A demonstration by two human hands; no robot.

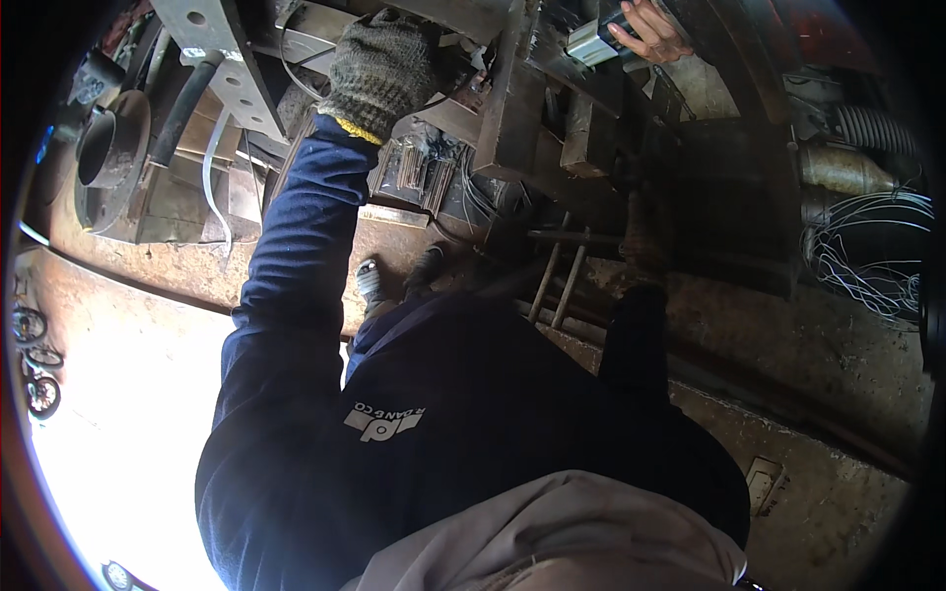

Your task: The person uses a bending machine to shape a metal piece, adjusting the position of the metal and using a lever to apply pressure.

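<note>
My left hand (pixel 379 74), in a grey knit glove with a yellow cuff, is closed at the top of the view among steel parts. Its fingers curl away from me, so what they hold is hidden. A thin dark cable (pixel 286 57) loops beside the glove. Deep in shadow, my right hand (pixel 645 236) reaches down beside the dark steel frame (pixel 512 108); its fingers are too dark to make out. Another person's bare hand (pixel 652 32) is at the top right, at a silver-and-black tool (pixel 591 44) over the frame.
At the left stand a drilled steel plate (pixel 232 74) and a flanged pipe (pixel 108 148). Bundled rods (pixel 409 169) lie below my left glove. Tangled wire (pixel 867 251) and a metal cylinder (pixel 843 169) are at the right. Two thin bars (pixel 557 276) lie near my right forearm.
</note>
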